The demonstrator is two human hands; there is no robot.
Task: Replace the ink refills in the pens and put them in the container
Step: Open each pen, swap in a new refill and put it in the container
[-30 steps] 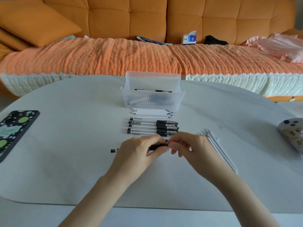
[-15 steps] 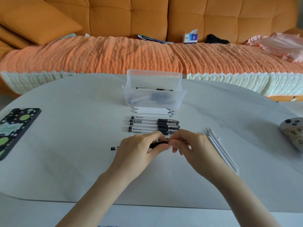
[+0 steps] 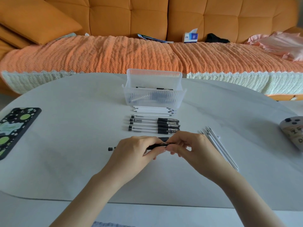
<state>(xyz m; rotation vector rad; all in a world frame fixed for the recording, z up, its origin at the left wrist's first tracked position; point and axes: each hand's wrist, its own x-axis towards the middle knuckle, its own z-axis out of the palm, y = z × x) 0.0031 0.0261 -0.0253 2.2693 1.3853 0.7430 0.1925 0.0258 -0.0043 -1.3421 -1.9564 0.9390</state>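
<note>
Item: black gel pen point(image 3: 158, 146), level above table point(image 3: 73, 161). Left hand point(image 3: 136, 154) grip clamped on barrel; right hand point(image 3: 191, 148) grip pinching right end. Clear container point(image 3: 154, 97) behind.

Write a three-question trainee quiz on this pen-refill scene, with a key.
1. True or false: the container is empty.
2. The left hand and right hand together hold: A) a black pen; B) a phone; C) a tissue box?
3. Fill in: the slanted white refills lie on the hands' ___ side.
Key: 1 false, pens lie inside; 2 A; 3 right.
</note>
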